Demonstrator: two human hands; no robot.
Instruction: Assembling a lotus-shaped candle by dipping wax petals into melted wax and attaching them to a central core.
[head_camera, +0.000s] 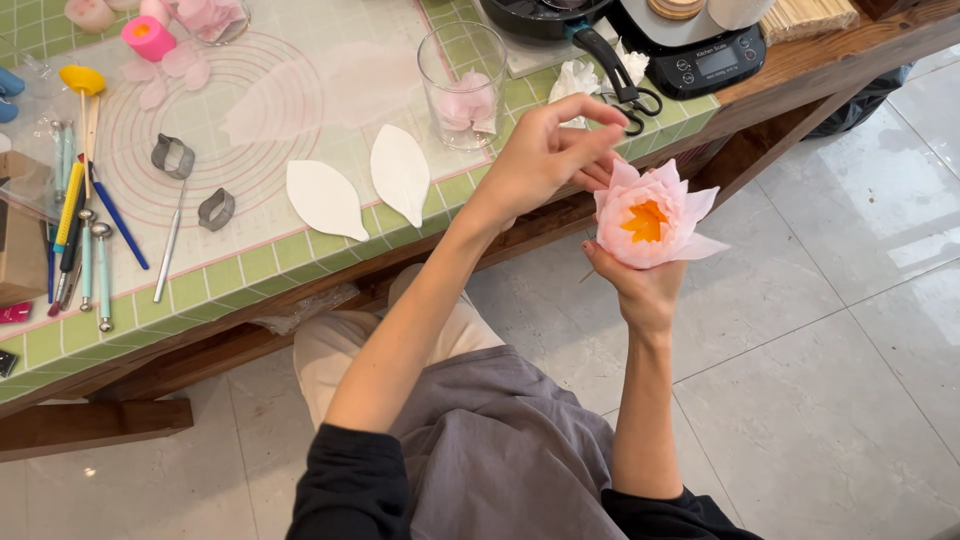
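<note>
Green gridded mat (250, 262) covers wooden table at my left. Two white leaf-shaped cutouts (325, 198) lie on it, glass (462, 70) with pink petals behind. Pink flower (650, 215) with orange centre held off table edge, above tiled floor. My right hand (640, 285) clamped round flower base. My left hand (545, 150) pinches outer petal, fingertips together.
</note>
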